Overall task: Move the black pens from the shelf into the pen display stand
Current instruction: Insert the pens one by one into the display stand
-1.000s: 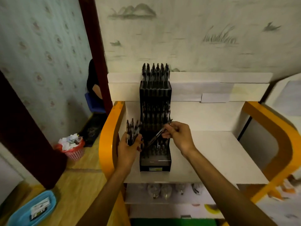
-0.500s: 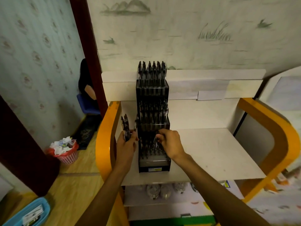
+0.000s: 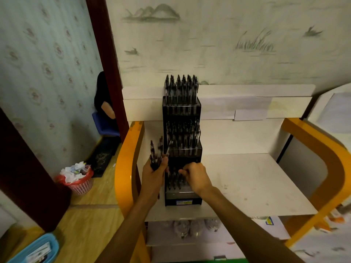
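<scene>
A black tiered pen display stand (image 3: 182,108) stands upright on the white shelf (image 3: 252,185), at its left. Its top and middle tiers are packed with black pens. The lowest tier holds several pens (image 3: 173,180). My left hand (image 3: 153,174) is beside the stand's left side, gripping a bundle of black pens (image 3: 157,152) that point upward. My right hand (image 3: 195,177) is at the lowest tier, with the fingers pinched over the pens there; whether a pen is between them is hidden.
Orange curved side rails (image 3: 125,168) frame the shelf on both sides. A lower shelf holds small rounded objects (image 3: 195,226). On the floor at left are a red basket of paper waste (image 3: 77,179) and a blue tray (image 3: 34,249). A person (image 3: 103,99) sits beyond the doorway.
My right hand carried a single pen from mid-height down into the stand's lowest tier and stays there. My left hand kept the bundle beside the stand.
</scene>
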Demonstrator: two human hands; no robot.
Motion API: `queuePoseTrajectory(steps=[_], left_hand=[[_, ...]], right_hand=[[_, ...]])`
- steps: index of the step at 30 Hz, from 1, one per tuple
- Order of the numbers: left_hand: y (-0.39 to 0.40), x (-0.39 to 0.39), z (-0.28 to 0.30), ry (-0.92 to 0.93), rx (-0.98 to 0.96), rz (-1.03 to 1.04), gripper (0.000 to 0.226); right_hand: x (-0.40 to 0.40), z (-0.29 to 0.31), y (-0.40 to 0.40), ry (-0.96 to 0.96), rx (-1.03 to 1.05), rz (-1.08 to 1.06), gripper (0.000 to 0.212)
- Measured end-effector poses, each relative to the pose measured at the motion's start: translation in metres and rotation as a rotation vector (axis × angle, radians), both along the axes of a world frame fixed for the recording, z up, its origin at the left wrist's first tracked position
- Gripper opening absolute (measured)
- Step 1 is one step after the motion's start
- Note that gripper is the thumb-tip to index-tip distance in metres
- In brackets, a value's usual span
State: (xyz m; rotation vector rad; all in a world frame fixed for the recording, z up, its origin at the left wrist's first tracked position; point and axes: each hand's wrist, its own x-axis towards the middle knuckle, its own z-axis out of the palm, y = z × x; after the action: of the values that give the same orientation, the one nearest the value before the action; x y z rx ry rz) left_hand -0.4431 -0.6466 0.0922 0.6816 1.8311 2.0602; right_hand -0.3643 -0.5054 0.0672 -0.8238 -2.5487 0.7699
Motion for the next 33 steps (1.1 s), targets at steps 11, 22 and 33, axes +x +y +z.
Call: queuePoseTrajectory(steps=[11,22,33], left_hand=[[0.008,0.004,-0.004,-0.121,-0.015,-0.057,0.016],[0.005,0.009,-0.004,-0.018,-0.093,-0.082,0.04],[-0.008,0.001,-0.003,-0.018,-0.028,0.028,0.013]], right_hand=[[0.012,0.039,0.012,0.389,-0.519,0.023,0.013],[0.016,0.056,0.011,0.635,-0.888,0.034,0.02],[0.027,0.035,0.02,0.443,-0.017,-0.05,0.014]])
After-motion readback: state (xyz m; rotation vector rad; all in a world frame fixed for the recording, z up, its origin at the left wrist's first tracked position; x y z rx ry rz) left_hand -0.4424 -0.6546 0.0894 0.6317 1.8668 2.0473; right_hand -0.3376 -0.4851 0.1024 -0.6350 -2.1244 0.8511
